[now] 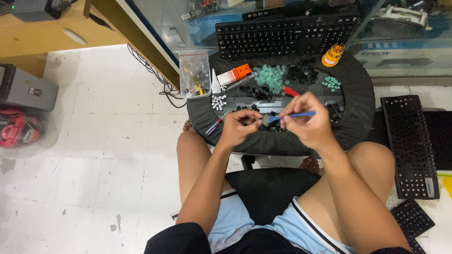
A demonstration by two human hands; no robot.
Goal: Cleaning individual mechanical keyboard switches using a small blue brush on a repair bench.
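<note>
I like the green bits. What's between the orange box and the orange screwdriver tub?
In the head view, the green round bits and small black parts lie between the orange box and tub.

You've got one view only, head cam, so no 2nd view to share w/. It looks steeply down from above your lap, facing fwd toward the round black desk (358,94) just past your knees. Close range: your forearms fill the lower frame, both hands sit near centre. Frame top reaches the black keyboard (282,35) by the glass; left side takes in white floor (94,155).
</note>
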